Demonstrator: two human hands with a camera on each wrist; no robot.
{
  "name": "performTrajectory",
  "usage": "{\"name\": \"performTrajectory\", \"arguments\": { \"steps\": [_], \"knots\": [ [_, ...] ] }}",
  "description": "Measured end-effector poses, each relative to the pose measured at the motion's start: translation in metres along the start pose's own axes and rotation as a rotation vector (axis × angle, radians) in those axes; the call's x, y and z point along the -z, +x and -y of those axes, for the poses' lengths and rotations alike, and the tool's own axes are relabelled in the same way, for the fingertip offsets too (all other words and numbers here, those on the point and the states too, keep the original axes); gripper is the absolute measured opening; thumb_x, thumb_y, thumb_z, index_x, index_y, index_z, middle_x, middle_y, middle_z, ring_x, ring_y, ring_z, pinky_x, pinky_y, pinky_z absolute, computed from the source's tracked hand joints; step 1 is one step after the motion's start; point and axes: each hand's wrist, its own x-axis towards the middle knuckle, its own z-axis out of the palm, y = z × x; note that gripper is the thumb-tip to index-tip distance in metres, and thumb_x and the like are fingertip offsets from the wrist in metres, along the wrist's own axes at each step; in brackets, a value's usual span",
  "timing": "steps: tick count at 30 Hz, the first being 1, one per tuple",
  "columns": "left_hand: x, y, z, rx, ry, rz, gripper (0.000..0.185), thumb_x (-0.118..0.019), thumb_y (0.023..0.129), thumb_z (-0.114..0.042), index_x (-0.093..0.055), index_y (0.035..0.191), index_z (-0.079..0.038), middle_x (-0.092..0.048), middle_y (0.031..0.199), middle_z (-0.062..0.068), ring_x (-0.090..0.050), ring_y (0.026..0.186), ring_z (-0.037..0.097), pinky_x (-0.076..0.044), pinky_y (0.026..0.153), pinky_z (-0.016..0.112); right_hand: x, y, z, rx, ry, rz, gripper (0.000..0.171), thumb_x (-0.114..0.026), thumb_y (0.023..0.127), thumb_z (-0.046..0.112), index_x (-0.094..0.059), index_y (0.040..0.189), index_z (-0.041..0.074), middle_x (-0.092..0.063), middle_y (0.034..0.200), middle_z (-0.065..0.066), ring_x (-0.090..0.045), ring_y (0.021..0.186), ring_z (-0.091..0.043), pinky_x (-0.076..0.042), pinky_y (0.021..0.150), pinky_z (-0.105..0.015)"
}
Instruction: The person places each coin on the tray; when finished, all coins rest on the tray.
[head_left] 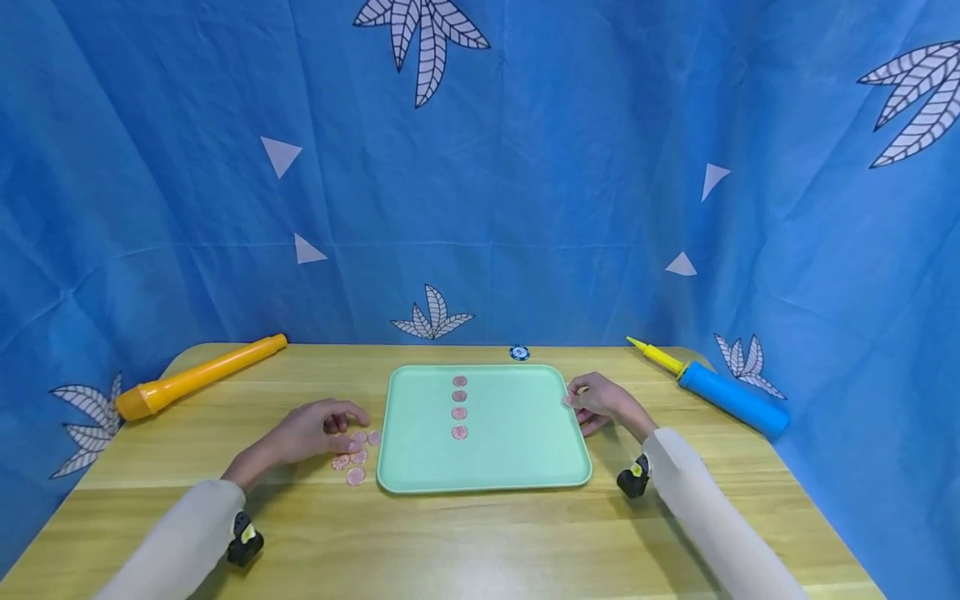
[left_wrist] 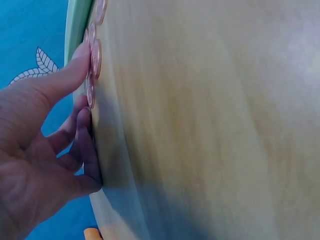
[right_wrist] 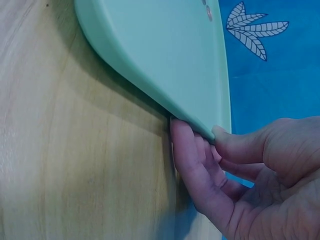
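Observation:
A pale green tray (head_left: 517,458) lies on the table with several copper-coloured coins (head_left: 460,413) in a column on it. My right hand (head_left: 600,402) grips the tray's right rim, thumb on top and fingers underneath, as the right wrist view shows. Left of the tray, my left hand (head_left: 315,429) is over a loose group of coins (head_left: 356,476). In the left wrist view its thumb (left_wrist: 80,62) touches the coins, while the other fingers bend loosely by the tabletop. No coin shows lifted between thumb and fingers.
An orange club-shaped tube (head_left: 210,375) lies at the table's back left. A blue pump with a yellow tip (head_left: 731,398) lies at the right edge. Behind the tray sits a blue-and-white chip (head_left: 519,352). A blue curtain (head_left: 480,192) hangs beyond the wooden table (head_left: 450,550).

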Motion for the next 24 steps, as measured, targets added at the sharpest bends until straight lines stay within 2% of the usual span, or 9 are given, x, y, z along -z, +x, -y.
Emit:
{"name": "performTrajectory", "arguments": {
  "steps": [6, 12, 14, 19, 21, 24],
  "knots": [
    [-0.003, -0.003, -0.003, -0.024, -0.002, -0.043, 0.015, -0.080, 0.092, -0.010, -0.073, 0.106, -0.013, -0.064, 0.093, -0.002, -0.055, 0.084, 0.013, -0.047, 0.074, 0.026, 0.000, -0.001, 0.000, -0.003, 0.006, -0.006, 0.011, -0.057, 0.108, 0.009, -0.057, 0.101, 0.000, -0.058, 0.079, -0.008, -0.062, 0.066, -0.016, -0.064, 0.062, -0.036],
    [-0.006, 0.001, -0.011, 0.007, -0.042, -0.047, 0.018, -0.076, 0.097, -0.015, -0.073, 0.113, -0.009, -0.067, 0.098, 0.002, -0.056, 0.083, 0.014, -0.048, 0.072, 0.027, 0.000, -0.001, 0.001, 0.009, -0.003, -0.006, 0.012, -0.058, 0.108, 0.009, -0.057, 0.099, 0.001, -0.058, 0.078, -0.008, -0.061, 0.065, -0.015, -0.063, 0.062, -0.035],
    [-0.009, 0.004, -0.016, 0.005, -0.051, -0.044, 0.021, -0.076, 0.097, -0.017, -0.074, 0.115, -0.008, -0.070, 0.096, 0.004, -0.059, 0.078, 0.016, -0.049, 0.070, 0.028, 0.001, -0.002, 0.000, 0.011, -0.001, -0.007, 0.013, -0.058, 0.108, 0.009, -0.056, 0.098, 0.001, -0.058, 0.077, -0.009, -0.061, 0.064, -0.015, -0.063, 0.062, -0.035],
    [-0.018, 0.007, -0.023, -0.012, 0.062, -0.096, 0.016, -0.081, 0.093, -0.018, -0.077, 0.108, -0.014, -0.068, 0.087, 0.002, -0.059, 0.070, 0.013, -0.044, 0.069, 0.031, 0.001, -0.002, 0.000, 0.008, 0.003, -0.005, 0.013, -0.058, 0.108, 0.010, -0.057, 0.099, 0.001, -0.059, 0.076, -0.008, -0.060, 0.063, -0.014, -0.064, 0.062, -0.036],
    [-0.020, 0.006, -0.024, 0.004, 0.102, -0.121, 0.013, -0.081, 0.093, -0.019, -0.077, 0.104, -0.017, -0.063, 0.089, 0.000, -0.057, 0.075, 0.013, -0.043, 0.071, 0.032, 0.000, -0.003, -0.001, 0.013, 0.000, -0.004, 0.012, -0.057, 0.108, 0.009, -0.057, 0.101, 0.000, -0.058, 0.076, -0.009, -0.060, 0.064, -0.015, -0.064, 0.062, -0.036],
    [-0.020, 0.004, -0.025, 0.019, 0.107, -0.117, 0.009, -0.080, 0.094, -0.017, -0.075, 0.102, -0.018, -0.060, 0.092, 0.000, -0.056, 0.077, 0.012, -0.046, 0.071, 0.032, -0.001, -0.002, -0.001, 0.014, 0.003, -0.010, 0.010, -0.056, 0.108, 0.008, -0.058, 0.103, -0.001, -0.058, 0.076, -0.009, -0.060, 0.064, -0.015, -0.064, 0.063, -0.037]
  ]
}}
